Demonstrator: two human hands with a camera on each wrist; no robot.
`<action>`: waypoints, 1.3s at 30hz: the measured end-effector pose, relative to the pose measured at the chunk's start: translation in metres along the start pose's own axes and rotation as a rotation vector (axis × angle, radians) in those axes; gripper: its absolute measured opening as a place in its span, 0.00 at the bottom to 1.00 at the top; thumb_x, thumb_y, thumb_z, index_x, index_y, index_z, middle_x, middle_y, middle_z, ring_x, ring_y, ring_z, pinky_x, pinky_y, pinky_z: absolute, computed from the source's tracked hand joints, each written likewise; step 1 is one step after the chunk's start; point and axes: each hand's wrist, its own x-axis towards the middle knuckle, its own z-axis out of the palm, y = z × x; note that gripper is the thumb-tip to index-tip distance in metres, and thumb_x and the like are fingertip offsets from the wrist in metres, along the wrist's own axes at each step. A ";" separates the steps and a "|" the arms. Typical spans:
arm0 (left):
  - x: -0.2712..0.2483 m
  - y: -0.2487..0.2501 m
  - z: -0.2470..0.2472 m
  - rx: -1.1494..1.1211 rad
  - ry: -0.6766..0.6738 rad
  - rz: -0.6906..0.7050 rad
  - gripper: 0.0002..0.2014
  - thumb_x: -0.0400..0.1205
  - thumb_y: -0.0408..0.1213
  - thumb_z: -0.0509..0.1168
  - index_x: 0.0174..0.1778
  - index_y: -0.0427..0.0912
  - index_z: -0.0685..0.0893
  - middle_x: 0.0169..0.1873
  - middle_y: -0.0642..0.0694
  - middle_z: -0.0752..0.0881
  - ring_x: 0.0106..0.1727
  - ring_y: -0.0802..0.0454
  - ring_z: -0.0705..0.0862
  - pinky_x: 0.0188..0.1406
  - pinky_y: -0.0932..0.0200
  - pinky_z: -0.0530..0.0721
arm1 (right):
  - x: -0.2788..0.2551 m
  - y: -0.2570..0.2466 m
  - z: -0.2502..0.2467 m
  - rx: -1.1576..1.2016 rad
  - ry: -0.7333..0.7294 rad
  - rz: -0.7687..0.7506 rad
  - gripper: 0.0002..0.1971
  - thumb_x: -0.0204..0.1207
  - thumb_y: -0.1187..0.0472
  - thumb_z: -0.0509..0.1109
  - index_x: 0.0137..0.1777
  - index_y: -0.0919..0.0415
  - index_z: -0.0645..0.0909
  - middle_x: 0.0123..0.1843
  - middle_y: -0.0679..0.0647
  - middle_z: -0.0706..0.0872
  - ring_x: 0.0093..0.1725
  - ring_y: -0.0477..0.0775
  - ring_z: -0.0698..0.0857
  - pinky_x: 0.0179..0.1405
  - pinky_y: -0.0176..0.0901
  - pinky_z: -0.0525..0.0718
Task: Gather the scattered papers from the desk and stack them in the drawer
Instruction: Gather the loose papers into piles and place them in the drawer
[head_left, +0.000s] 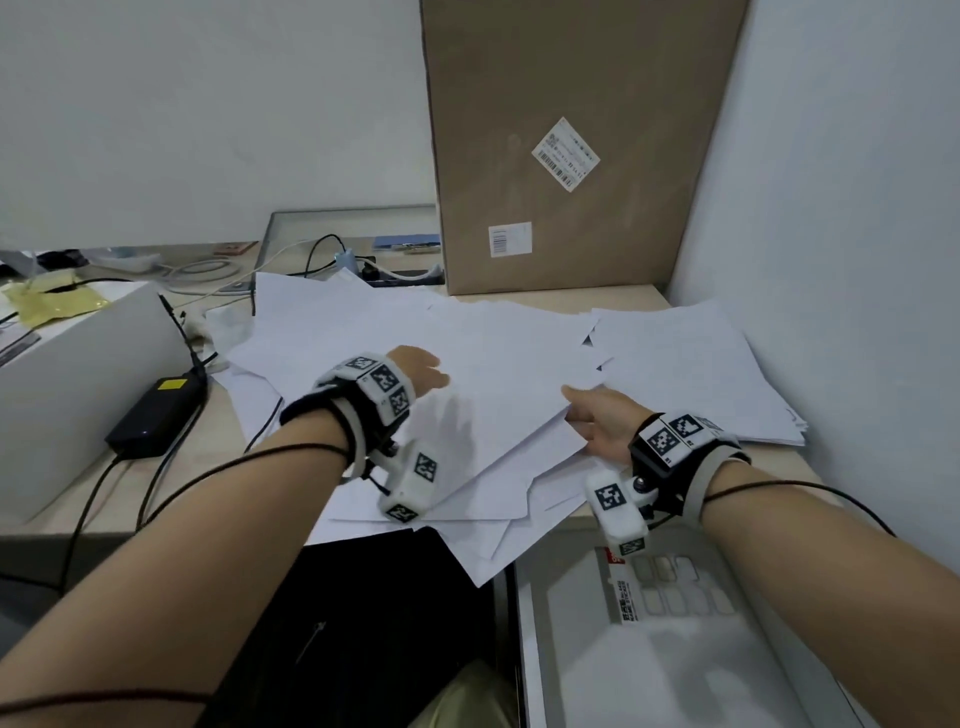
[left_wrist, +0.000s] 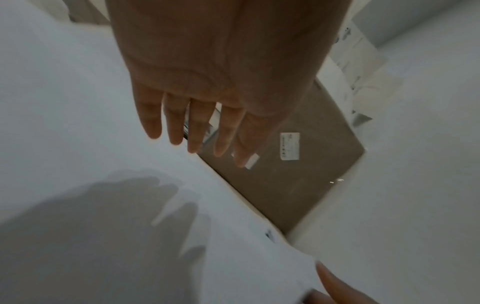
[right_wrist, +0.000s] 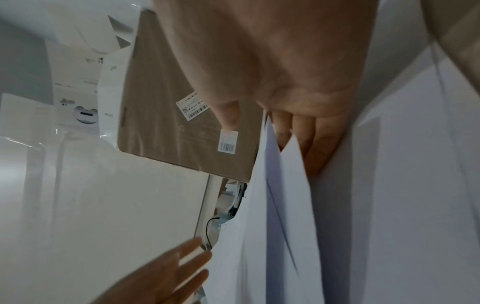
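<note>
Right hand (head_left: 602, 421) has its fingers tucked under a few sheets, thumb on top, pinching them. Left hand (left_wrist: 207, 86) hovers flat above the papers (head_left: 493, 364), fingers straight (its shadow falls on them). Papers sprawl across the desk (head_left: 597, 297), a cardboard box (head_left: 566, 130) behind, black power brick (head_left: 156, 415) left.

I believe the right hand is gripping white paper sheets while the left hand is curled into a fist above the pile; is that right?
Not quite: the left hand is open, fingers straight, above the white paper sheets, as the left wrist view shows. The right hand does grip sheets.
</note>
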 end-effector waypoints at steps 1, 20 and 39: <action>0.005 -0.013 -0.002 0.001 0.018 -0.040 0.26 0.84 0.42 0.63 0.78 0.38 0.69 0.81 0.42 0.64 0.82 0.46 0.61 0.78 0.58 0.58 | 0.002 0.000 0.001 -0.018 0.004 -0.002 0.11 0.85 0.58 0.62 0.60 0.64 0.77 0.46 0.58 0.85 0.43 0.57 0.83 0.41 0.48 0.84; 0.070 -0.084 0.008 0.090 0.016 -0.290 0.40 0.72 0.50 0.76 0.77 0.42 0.68 0.76 0.40 0.70 0.77 0.39 0.69 0.75 0.46 0.70 | 0.028 0.003 -0.004 -0.033 0.029 0.052 0.15 0.83 0.70 0.61 0.67 0.74 0.75 0.60 0.68 0.83 0.47 0.62 0.85 0.47 0.52 0.85; 0.040 -0.096 -0.017 -0.081 0.274 -0.206 0.05 0.75 0.34 0.74 0.45 0.38 0.90 0.51 0.37 0.89 0.55 0.39 0.86 0.49 0.59 0.79 | 0.014 0.005 0.005 -0.050 0.126 0.043 0.11 0.83 0.73 0.60 0.38 0.66 0.75 0.38 0.56 0.82 0.37 0.49 0.80 0.23 0.33 0.81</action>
